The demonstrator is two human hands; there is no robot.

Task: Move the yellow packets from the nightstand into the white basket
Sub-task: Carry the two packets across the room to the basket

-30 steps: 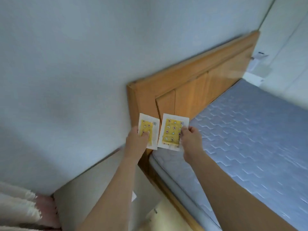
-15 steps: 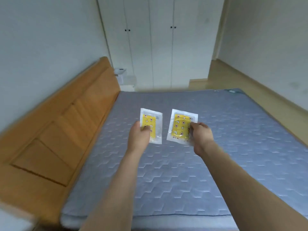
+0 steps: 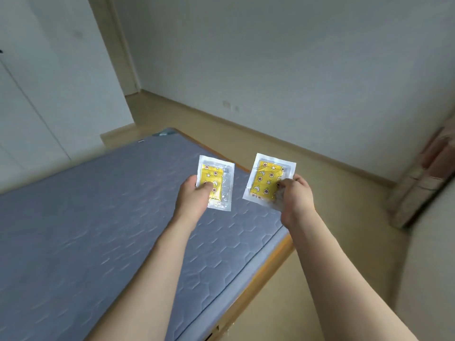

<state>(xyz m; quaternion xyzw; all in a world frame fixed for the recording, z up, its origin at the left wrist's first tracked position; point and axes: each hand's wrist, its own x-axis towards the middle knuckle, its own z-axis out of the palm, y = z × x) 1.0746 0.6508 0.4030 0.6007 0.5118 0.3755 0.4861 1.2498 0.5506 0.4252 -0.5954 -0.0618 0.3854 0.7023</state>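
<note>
Head view: hands point(image 3: 194, 195) point(image 3: 296, 196) pinch star-printed yellow packets point(image 3: 216, 184) point(image 3: 268, 182), writing unreadable.

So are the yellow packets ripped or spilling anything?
No. The yellow star-patterned packet in the left hand and the one in the right hand both look sealed and whole, held over the grey quilted mattress. Nothing stands out.

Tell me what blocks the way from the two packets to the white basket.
Cannot tell: no basket is in view. The left hand holds one packet over the mattress, the right hand another packet past its corner.
</note>
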